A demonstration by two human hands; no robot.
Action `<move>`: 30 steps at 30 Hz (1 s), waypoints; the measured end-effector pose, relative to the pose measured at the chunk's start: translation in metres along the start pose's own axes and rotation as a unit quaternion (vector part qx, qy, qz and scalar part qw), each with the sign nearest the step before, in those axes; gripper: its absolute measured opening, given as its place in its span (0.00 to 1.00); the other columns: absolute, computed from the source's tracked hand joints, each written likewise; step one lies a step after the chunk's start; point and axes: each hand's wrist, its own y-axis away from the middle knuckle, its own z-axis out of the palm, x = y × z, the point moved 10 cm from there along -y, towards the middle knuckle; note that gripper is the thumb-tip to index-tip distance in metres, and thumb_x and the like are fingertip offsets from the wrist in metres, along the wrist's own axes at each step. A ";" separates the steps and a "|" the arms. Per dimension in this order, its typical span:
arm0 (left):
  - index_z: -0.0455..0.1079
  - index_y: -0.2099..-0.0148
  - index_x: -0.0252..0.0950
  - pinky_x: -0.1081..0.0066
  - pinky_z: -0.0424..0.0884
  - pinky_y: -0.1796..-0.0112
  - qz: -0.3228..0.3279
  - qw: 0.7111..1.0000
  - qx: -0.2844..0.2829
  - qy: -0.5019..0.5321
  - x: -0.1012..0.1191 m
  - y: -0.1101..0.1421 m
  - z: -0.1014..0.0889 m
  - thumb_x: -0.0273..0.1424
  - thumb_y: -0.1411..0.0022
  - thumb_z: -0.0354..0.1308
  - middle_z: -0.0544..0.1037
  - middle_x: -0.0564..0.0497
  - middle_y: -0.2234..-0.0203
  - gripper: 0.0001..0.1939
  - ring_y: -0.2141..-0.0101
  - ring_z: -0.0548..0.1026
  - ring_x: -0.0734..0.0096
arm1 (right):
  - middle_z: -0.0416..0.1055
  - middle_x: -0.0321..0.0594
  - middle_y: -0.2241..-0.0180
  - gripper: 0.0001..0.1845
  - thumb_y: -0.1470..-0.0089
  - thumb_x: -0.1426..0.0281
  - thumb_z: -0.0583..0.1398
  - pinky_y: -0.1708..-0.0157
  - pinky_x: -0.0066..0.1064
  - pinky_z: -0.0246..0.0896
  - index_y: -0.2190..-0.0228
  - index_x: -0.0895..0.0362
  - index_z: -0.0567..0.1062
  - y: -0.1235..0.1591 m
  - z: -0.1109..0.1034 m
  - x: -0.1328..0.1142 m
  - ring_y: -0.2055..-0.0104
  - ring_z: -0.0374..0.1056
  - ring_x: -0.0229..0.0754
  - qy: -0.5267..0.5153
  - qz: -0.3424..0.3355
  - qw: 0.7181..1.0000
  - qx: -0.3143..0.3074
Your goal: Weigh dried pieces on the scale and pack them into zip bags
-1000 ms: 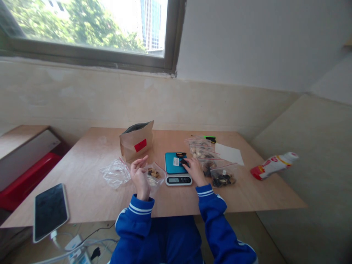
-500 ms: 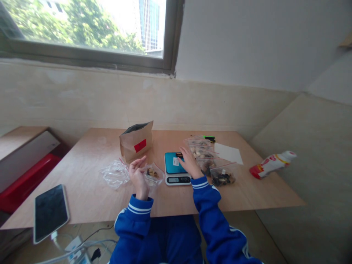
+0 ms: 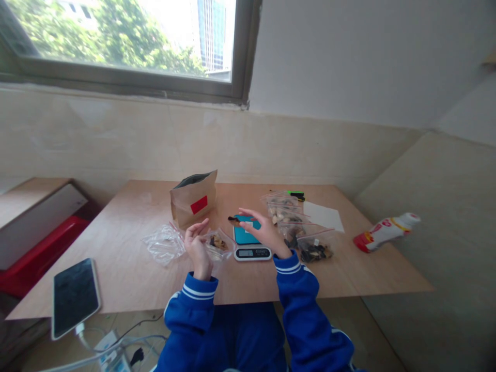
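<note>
Right hand (image 3: 260,231) is lifted above the kitchen scale (image 3: 250,238), thumb and forefinger pinching a small dark snack piece (image 3: 234,221) at the scale's left far corner; other fingers loosely spread. The piece is in the air, off the platform, between the scale and the small zip bag (image 3: 219,243). Left hand (image 3: 197,244) holds that zip bag by its near-left edge, fingers curled on the plastic, thumb up, bag mouth facing the scale. The bag lies on the counter (image 3: 127,279) just left of the scale, some brown pieces inside. The scale has a teal platform with a white sticker and a display at the front; digits are too small to read.

Brown paper pouch (image 3: 192,199) with a red label stands upright behind the left hand, top open. Empty clear bags (image 3: 163,243) lie left of the left hand. A row of filled zip bags (image 3: 300,232) lies right of the scale, running back to the far right. White paper sheet (image 3: 322,215) and green marker (image 3: 295,194) lie beyond them. Phone (image 3: 75,296) on a cable is at the near-left counter edge. A red and white bottle (image 3: 385,231) lies on its side, far right. Both sleeves are blue with white cuff stripes.
</note>
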 end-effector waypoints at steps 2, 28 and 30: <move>0.63 0.67 0.37 0.57 0.68 0.53 -0.003 1.000 0.002 0.000 -0.001 0.001 0.000 0.18 0.63 0.47 0.79 0.47 0.64 0.17 0.55 0.75 0.63 | 0.72 0.42 0.51 0.20 0.42 0.62 0.56 0.50 0.36 0.62 0.49 0.52 0.70 0.005 -0.002 -0.010 0.49 0.67 0.43 -0.051 0.012 0.999 -0.007; 0.72 0.55 0.31 0.56 0.66 0.49 -0.209 0.937 -0.279 -0.001 -0.023 0.020 0.060 0.40 0.40 0.52 0.75 0.38 0.52 0.19 0.49 0.71 0.54 | 0.76 0.45 0.64 0.18 0.54 0.58 0.64 0.58 0.37 0.67 0.65 0.58 0.73 0.045 -0.007 0.056 0.61 0.72 0.45 -0.265 0.141 0.908 0.292; 0.72 0.53 0.32 0.59 0.65 0.49 -0.143 0.937 -0.312 -0.063 -0.018 0.026 0.060 0.43 0.41 0.54 0.75 0.39 0.52 0.22 0.50 0.71 0.55 | 0.76 0.46 0.65 0.19 0.54 0.58 0.63 0.58 0.38 0.67 0.64 0.59 0.72 0.053 -0.012 0.060 0.61 0.72 0.46 -0.274 0.151 0.889 0.333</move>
